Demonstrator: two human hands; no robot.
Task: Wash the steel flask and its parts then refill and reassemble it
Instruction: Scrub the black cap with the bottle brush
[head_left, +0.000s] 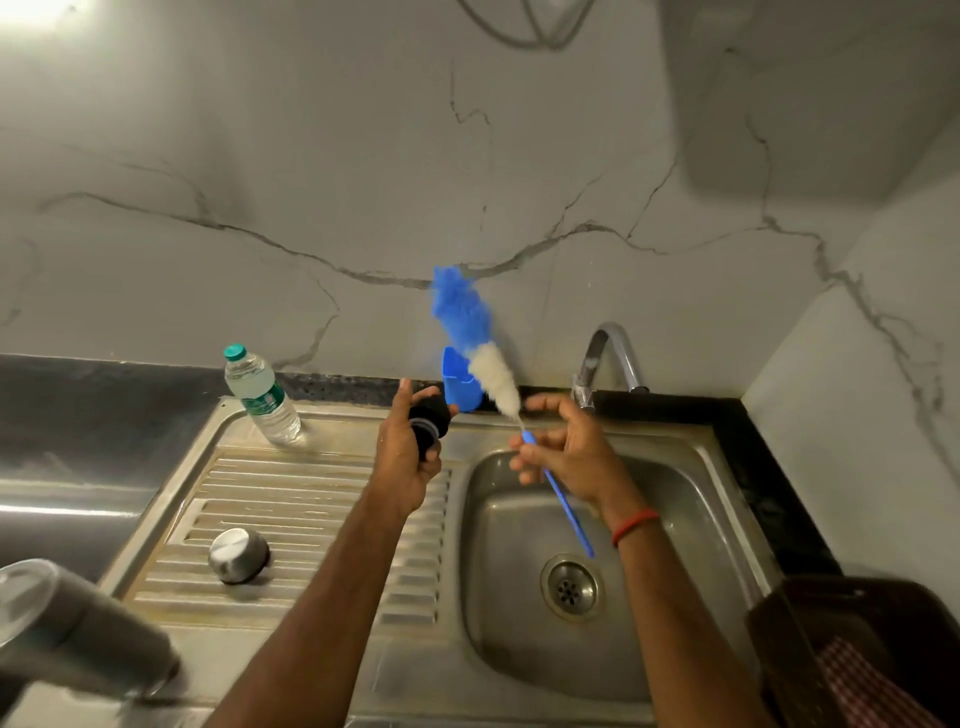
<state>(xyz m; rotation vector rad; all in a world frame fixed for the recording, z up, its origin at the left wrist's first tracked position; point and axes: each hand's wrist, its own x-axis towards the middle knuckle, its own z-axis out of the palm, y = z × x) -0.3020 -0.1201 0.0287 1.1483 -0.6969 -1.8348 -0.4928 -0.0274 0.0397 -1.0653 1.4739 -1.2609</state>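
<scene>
My left hand (402, 457) grips the flask's black stopper (429, 419) above the draining board, near the basin's left rim. My right hand (566, 447) holds a bottle brush (480, 343) by its thin blue handle over the sink basin (670, 649); the blue and white bristle head points up and to the left and looks blurred. The steel cup lid (238, 554) sits upside down on the draining board (291, 499). The steel flask body (67, 623) stands at the bottom left, close to the camera and out of focus.
A plastic water bottle (262, 396) with a green cap stands at the back of the draining board. A blue holder (460, 384) sits against the wall behind the brush. The tap (608, 358) is behind the basin, the drain (570, 587) below. A dark basket (857, 649) with checked cloth is at the right.
</scene>
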